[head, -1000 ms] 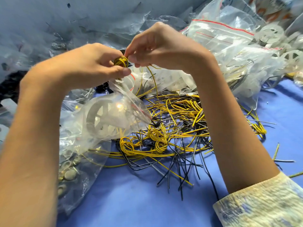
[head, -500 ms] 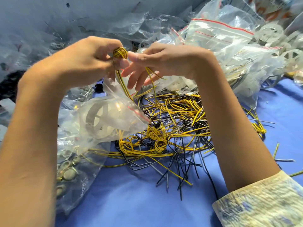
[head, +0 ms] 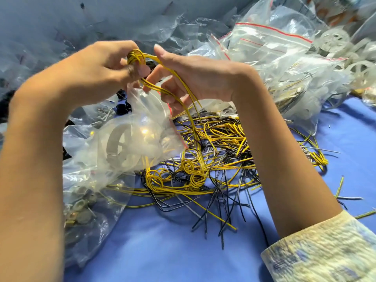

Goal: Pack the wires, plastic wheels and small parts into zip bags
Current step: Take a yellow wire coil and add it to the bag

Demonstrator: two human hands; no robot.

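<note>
Packing looks partway done, judged from how things lie. A small coil of yellow-and-black wire (head: 136, 57) is up in the hands and not yet bagged. Just below it a clear zip bag (head: 150, 119) sags open-mouthed with a plastic wheel (head: 120, 143) already inside. Right of the bag, a big tangle of loose wires (head: 219, 155) lies on the blue tabletop (head: 173, 251), so most of the wire is left to do. A bag of small parts (head: 85, 210) lies near left. Filled zip bags (head: 274, 47) are heaped far right, with loose wheels (head: 333, 40) beyond them.

The left hand (head: 97, 66) is curled, thumb and fingers pinching the coil. Whether it also holds the bag's mouth I cannot tell. The right hand (head: 195, 78) is close beside it with fingers loosely spread, the wire's free strands running across them and down to the tangle.
</note>
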